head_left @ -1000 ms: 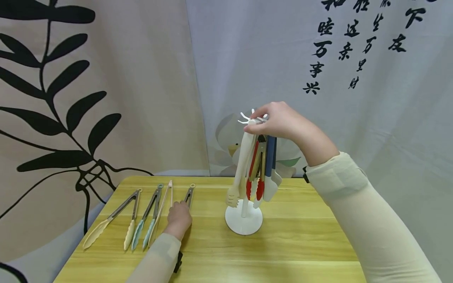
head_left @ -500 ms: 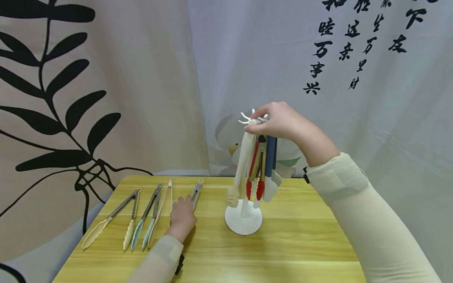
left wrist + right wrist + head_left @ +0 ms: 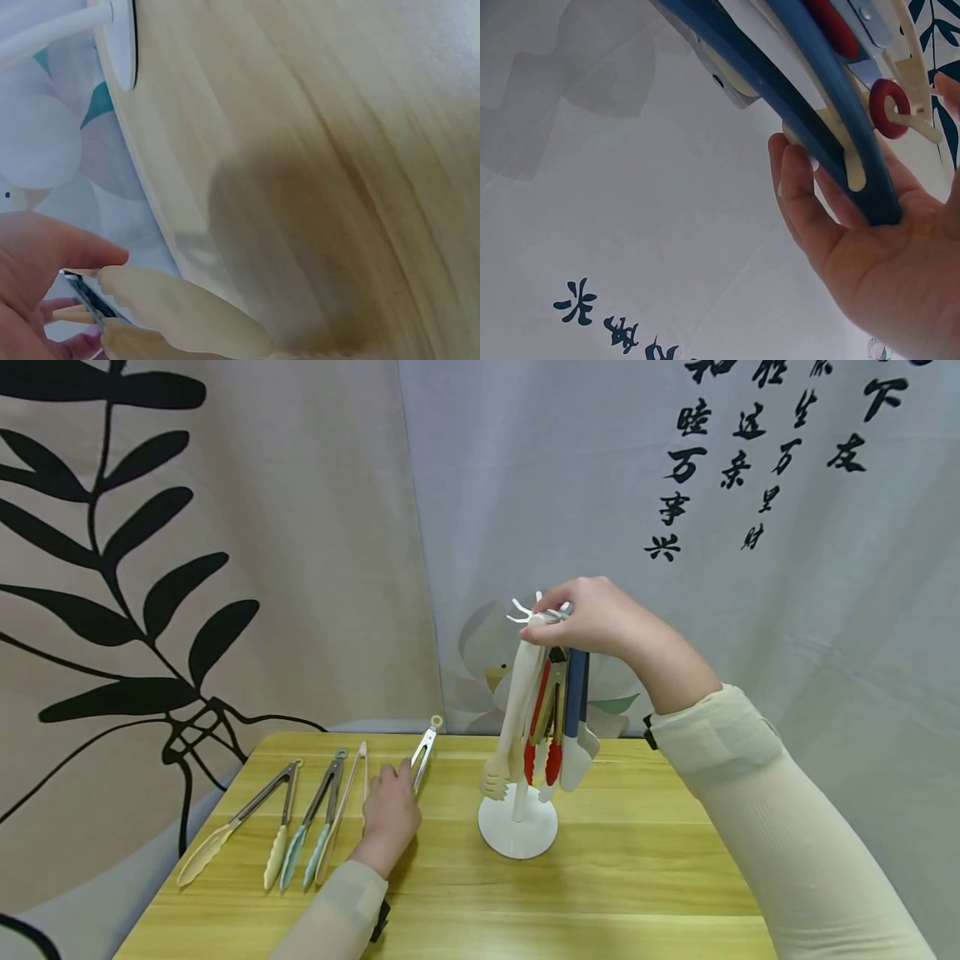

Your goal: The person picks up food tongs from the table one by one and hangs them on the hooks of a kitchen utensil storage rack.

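Note:
My left hand [image 3: 392, 818] grips a pair of metal tongs [image 3: 423, 756] whose ring end points toward the back of the table. The left wrist view shows the tongs' scalloped beige tips [image 3: 184, 307], close together, beside my fingers. My right hand [image 3: 600, 614] holds the top of a white hook stand [image 3: 517, 831], thumb and fingers about its hooks. Cream tongs [image 3: 516, 718], red-tipped tongs [image 3: 553, 752] and blue-handled tongs [image 3: 576, 693] hang from the stand. In the right wrist view, the blue-handled tongs [image 3: 840, 97] hang beside my right fingers.
On the left of the wooden table [image 3: 637, 860] lie cream-tipped tongs [image 3: 206, 852], light-blue-tipped tongs [image 3: 322, 802] and slim pinkish tongs [image 3: 341, 810]. A printed cloth [image 3: 337, 568] hangs behind the table.
My left hand has shifted slightly right, and the gripped tongs' ring end has moved right and up, past the table's far edge in view. My right hand stays on the stand.

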`<state>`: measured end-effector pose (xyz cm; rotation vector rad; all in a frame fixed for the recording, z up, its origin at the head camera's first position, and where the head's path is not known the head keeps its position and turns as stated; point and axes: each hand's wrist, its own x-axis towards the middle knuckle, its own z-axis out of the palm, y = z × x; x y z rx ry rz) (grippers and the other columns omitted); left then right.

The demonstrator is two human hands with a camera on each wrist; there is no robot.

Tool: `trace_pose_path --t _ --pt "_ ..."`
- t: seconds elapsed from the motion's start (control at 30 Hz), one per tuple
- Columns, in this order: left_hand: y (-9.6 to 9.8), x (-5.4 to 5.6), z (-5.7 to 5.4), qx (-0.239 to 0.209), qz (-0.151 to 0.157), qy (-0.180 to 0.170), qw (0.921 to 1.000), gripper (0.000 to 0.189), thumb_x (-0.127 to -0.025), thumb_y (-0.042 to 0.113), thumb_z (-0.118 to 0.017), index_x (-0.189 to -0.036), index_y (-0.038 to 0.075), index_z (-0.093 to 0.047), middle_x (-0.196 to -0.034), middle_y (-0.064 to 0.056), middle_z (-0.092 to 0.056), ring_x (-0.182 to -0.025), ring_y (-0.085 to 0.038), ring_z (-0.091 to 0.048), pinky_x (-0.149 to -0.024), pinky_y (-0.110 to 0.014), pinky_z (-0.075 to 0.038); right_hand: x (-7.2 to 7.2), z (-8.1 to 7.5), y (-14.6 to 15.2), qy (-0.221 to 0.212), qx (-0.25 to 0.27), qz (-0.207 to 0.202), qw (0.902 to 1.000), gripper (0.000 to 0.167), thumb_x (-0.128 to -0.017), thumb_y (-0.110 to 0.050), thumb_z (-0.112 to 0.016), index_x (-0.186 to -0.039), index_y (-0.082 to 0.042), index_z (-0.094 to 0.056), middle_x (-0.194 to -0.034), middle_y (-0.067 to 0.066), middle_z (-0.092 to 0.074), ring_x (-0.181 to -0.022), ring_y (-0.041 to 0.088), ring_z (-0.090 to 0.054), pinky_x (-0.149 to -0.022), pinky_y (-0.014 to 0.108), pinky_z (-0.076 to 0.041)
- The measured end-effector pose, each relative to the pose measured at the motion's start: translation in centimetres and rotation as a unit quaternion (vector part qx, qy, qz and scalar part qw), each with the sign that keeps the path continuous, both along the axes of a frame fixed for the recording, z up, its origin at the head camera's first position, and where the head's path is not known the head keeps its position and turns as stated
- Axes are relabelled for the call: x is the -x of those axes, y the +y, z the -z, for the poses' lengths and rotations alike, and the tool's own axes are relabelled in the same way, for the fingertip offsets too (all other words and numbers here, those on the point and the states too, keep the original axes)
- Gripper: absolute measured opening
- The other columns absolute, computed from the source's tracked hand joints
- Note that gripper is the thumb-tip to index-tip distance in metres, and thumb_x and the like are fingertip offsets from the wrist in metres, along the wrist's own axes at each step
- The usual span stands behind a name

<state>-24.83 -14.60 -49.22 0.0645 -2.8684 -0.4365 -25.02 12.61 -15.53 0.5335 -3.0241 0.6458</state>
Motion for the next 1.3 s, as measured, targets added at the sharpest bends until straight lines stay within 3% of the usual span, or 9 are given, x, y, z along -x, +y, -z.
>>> trace_pose_path --t 0.2,0.5,1.0,1.3 --pt "0.1 0.1 -0.7 -0.024 -0.005 -0.001 0.9997 0.061 -0.083 0.005 -0.065 -0.139 0.011 -0.040 -0.107 -0.018 -0.051 -0.082 -0.029 -0.051 -0.049 -0.031 -0.042 0.1 0.0 -0.1 -0.001 0.001 0.001 1.0000 0.048 -0.083 -0.044 -0.066 -0.122 -0.016 -0.063 -0.131 0.012 -0.052 -0.113 0.027 -0.048 -0.094 0.047 -0.044" --pt "0.3 0.0 -1.6 -0.058 0.010 0.031 0.9978 0.068 -0.078 0.008 -0.068 -0.140 0.015 -0.041 -0.111 -0.014 -0.051 -0.092 -0.030 -0.054 -0.054 -0.035 -0.047 0.1 0.1 -0.1 0.004 0.000 0.002 1.0000 0.046 -0.083 -0.044 -0.066 -0.120 -0.017 -0.064 -0.131 0.011 -0.053 -0.112 0.026 -0.048 -0.092 0.045 -0.045" --pt "0.2 0.1 -1.9 -0.069 0.017 0.097 0.9927 0.073 -0.076 0.015 -0.075 -0.140 0.016 -0.040 -0.109 -0.011 -0.051 -0.090 -0.028 -0.054 -0.052 -0.033 -0.046 0.1 0.1 -0.3 0.006 0.004 0.000 1.0000 0.045 -0.083 -0.043 -0.066 -0.119 -0.017 -0.064 -0.131 0.010 -0.053 -0.112 0.025 -0.048 -0.091 0.044 -0.045" --pt "1.0 -0.4 -3.1 -0.091 0.035 0.118 0.9883 0.075 -0.076 0.018 -0.076 -0.141 0.015 -0.039 -0.111 -0.011 -0.052 -0.091 -0.027 -0.054 -0.056 -0.032 -0.047 0.1 0.3 -0.2 0.010 0.015 -0.001 0.9998 0.044 -0.083 -0.041 -0.066 -0.119 -0.016 -0.064 -0.134 0.010 -0.051 -0.113 0.026 -0.047 -0.090 0.045 -0.046"
